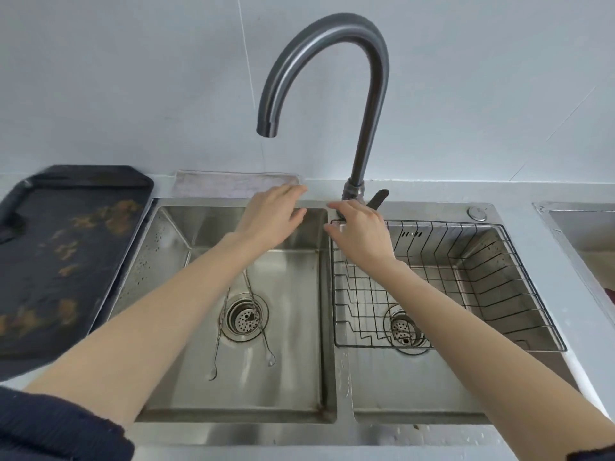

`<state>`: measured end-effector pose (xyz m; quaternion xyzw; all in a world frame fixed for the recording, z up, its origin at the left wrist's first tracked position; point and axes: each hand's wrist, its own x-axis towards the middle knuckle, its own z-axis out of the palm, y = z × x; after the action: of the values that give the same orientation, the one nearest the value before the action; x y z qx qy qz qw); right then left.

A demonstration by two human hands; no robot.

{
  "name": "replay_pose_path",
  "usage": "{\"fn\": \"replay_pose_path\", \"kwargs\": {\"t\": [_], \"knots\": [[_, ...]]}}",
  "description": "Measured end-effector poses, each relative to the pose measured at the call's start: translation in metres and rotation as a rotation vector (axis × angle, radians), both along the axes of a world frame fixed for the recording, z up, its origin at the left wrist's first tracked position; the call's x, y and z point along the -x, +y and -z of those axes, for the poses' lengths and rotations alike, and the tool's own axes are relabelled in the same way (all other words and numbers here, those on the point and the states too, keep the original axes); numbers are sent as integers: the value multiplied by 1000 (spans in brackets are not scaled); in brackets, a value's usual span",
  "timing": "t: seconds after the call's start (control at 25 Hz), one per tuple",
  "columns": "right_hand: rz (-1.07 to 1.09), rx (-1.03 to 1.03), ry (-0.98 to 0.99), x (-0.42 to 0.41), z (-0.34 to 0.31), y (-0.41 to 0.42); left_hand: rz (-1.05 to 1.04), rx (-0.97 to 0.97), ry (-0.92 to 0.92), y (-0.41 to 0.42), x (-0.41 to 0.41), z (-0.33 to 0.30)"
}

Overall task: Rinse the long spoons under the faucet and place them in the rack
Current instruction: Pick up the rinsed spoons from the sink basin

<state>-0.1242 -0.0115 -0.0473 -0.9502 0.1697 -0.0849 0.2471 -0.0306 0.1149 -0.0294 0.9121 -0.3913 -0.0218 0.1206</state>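
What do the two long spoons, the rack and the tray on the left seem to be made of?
Long spoons: probably stainless steel, thin, shiny, silver like the sink.
Rack: metal wire with a dark look, perhaps coated; the thin grid shows it.
Tray: dark and matte, possibly plastic or metal, with brownish stains; I cannot tell which.

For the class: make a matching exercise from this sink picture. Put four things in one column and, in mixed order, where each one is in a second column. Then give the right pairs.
Things:
1. spoons
2. rack
3. tray
4. cloth

Places:
A. in the right basin
B. on the counter left of the sink
C. on the floor of the left basin, across the drain
D. on the ledge behind the left basin

Pairs: 1-C, 2-A, 3-B, 4-D
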Motion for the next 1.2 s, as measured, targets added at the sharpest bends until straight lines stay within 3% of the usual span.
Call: {"fn": "replay_pose_path", "kwargs": {"t": [0.56, 0.8, 1.2], "knots": [[-90, -95, 293, -18, 49, 102, -123, -164, 196, 127, -17, 64], [-12, -176, 378, -29, 75, 116, -122, -248, 306, 139, -23, 96], [41, -271, 573, -39, 133, 126, -180, -225, 569, 131, -32, 159]]}}
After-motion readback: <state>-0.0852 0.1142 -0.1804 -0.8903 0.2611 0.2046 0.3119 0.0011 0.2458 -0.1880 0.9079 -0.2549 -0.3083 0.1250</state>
